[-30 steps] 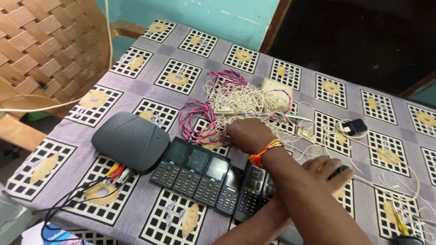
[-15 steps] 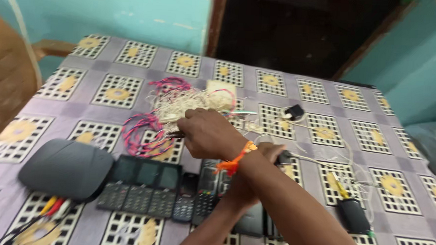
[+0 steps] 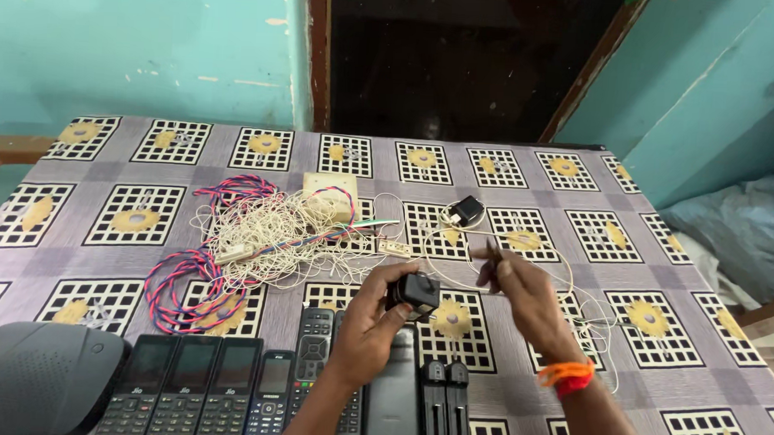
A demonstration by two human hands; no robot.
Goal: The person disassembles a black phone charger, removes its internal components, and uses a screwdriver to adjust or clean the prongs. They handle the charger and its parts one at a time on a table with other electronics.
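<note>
- Two hands are now raised over the middle of the table, where half a second ago the right hand with the orange wristband lay flat across the wire pile.
- Left hand point(image 3: 374, 317): its grip is closed round a small black charger plug point(image 3: 415, 292), thumb and fingers wrapping its body, held just above the cloth.
- Right hand point(image 3: 523, 293): fingertips pinched together on something small and dark, probably the plug end of the thin white cable point(image 3: 525, 250); what it is exactly cannot be told.
- White cable loops from that hand across the cloth towards a second black adapter point(image 3: 467, 209) further back.
- Below the hands lie a black remote control point(image 3: 313, 345), a row of keypad phones point(image 3: 210, 392) and two black battery chargers point(image 3: 445, 403).
- To the left sits a tangle of thin cream wire point(image 3: 273, 230) with red-and-blue twisted cord point(image 3: 184, 287) and a cream switch box point(image 3: 329, 194).
- Far left corner holds a dark grey rounded case point(image 3: 32, 376).
- Table point(image 3: 173, 143) wears a purple checked cloth; the wire tangle crowds the left hand's side.
</note>
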